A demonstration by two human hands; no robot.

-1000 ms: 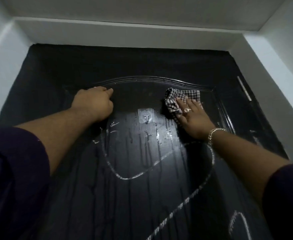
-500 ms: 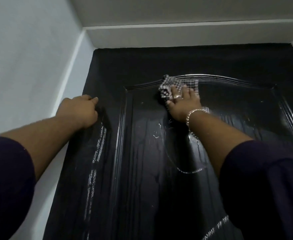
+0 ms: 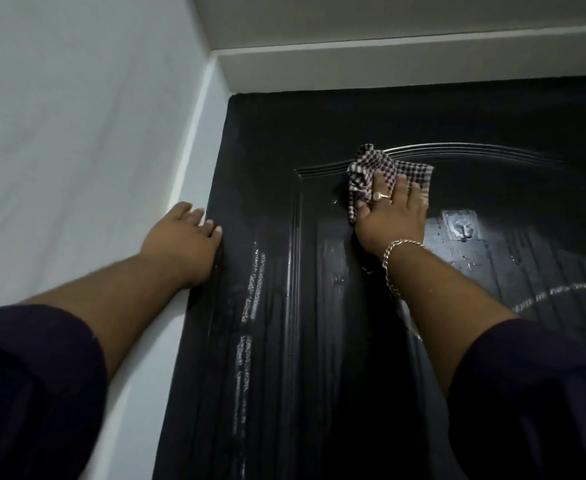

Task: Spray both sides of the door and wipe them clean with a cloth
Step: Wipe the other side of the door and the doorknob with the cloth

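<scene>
On one black door (image 3: 354, 341), right hand (image 3: 393, 216) flat pressing one checked cloth (image 3: 381, 169), left hand (image 3: 184, 237) seemingly flat, holding nothing.

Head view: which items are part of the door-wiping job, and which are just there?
In the job:
- black door, wet streaks on it
- checked cloth, pressed flat to the door under the right hand
- left hand, resting at the door's left edge

Just there:
- small hook stuck on the door panel
- white wall
- bracelet and ring
</scene>
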